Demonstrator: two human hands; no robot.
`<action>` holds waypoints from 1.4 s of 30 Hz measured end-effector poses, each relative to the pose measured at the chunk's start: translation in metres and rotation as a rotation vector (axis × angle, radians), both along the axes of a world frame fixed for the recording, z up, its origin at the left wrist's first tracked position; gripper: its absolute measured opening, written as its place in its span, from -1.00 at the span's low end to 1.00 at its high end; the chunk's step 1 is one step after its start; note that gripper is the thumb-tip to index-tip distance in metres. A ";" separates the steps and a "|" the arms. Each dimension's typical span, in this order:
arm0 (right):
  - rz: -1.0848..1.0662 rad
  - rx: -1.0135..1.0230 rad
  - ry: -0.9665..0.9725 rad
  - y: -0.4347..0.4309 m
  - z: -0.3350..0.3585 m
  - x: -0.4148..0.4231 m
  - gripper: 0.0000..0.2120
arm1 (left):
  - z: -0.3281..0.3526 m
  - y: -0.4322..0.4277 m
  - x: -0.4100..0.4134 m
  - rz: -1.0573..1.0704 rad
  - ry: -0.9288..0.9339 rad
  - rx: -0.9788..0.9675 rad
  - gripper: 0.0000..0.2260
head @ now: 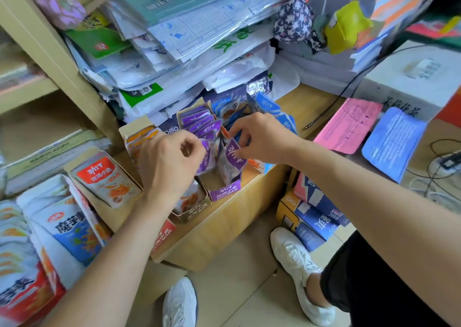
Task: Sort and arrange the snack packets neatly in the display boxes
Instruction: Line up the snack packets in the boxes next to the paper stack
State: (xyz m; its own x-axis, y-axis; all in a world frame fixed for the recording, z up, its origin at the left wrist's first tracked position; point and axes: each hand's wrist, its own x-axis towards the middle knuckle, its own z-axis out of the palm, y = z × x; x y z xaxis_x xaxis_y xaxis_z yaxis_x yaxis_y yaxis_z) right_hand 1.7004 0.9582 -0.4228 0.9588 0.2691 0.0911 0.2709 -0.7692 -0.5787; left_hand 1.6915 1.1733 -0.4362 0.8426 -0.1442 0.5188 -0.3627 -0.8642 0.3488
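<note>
Display box [225, 192], purple: above it my left hand [164, 162] pinches one purple packet [208, 160], my right hand [259, 137] pinches a second packet [233, 159]; box of orange packets [197, 210] just beside its left side.

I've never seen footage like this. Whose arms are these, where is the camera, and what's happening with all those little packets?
There is no machine here. These are a person's two bare arms, filmed by one wide-angle camera worn on the head and looking down, which is why a white shoe shows too. On the wooden counter stand open cardboard boxes: an orange box and a purple box, with blue packets behind. The left hand pinches a purple packet. The right hand pinches a second purple packet beside it, at the purple box. Piles of papers are stacked behind.
</note>
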 end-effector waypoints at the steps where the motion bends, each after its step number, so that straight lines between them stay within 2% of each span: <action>1: 0.000 0.001 -0.006 0.000 -0.001 0.000 -0.66 | 0.005 0.001 0.003 0.008 0.008 -0.028 -0.85; 3: 0.000 -0.002 -0.011 0.001 -0.001 0.000 -0.65 | 0.013 0.003 0.009 0.007 -0.012 -0.040 -0.88; 6: 0.001 0.002 -0.019 0.001 -0.001 -0.001 -0.63 | 0.019 0.008 0.018 -0.104 -0.055 -0.008 -0.87; 9: -0.002 -0.001 -0.021 0.002 -0.002 -0.001 -0.63 | 0.014 0.013 0.032 -0.194 -0.006 -0.004 -0.82; 15: -0.009 0.021 0.028 0.003 -0.004 -0.002 -0.66 | -0.001 0.001 0.039 -0.271 0.072 0.103 -0.87; 20: -0.001 0.001 0.144 0.002 -0.005 -0.004 -0.59 | 0.005 0.016 0.035 -0.329 0.142 0.001 -0.66; 23: 0.003 0.102 0.216 0.004 -0.004 -0.006 -0.63 | 0.006 0.025 0.030 -0.243 0.077 0.060 -0.74; 26: -0.058 0.363 0.340 0.010 0.002 -0.007 -0.66 | 0.005 0.024 0.023 -0.198 0.025 0.113 -0.81; 29: -0.081 0.608 0.478 0.017 0.007 -0.007 -0.59 | 0.004 0.018 0.014 -0.229 0.100 0.052 -0.91; 30: -0.071 0.621 0.498 0.017 0.007 -0.006 -0.58 | 0.005 0.016 0.010 -0.219 0.127 0.011 -0.84; 32: -0.041 0.609 0.516 0.015 0.007 -0.004 -0.56 | 0.006 0.014 0.006 -0.218 0.129 0.017 -0.68; 34: 0.000 0.593 0.534 0.013 0.006 -0.003 -0.54 | 0.005 0.014 0.005 -0.228 0.085 0.108 -0.61; 36: 0.045 0.552 0.516 0.012 0.004 -0.001 -0.53 | 0.001 0.016 0.008 -0.198 0.073 0.144 -0.77; 38: 0.073 0.402 0.355 0.011 -0.002 0.001 -0.55 | -0.002 0.016 0.010 -0.161 0.063 0.137 -0.91; 40: 0.091 0.145 0.104 0.010 -0.007 0.004 -0.53 | -0.002 0.016 0.010 -0.136 0.057 0.121 -0.91; 42: 0.126 0.013 -0.017 0.011 -0.011 0.006 -0.45 | -0.001 0.017 0.009 -0.121 0.053 0.091 -0.91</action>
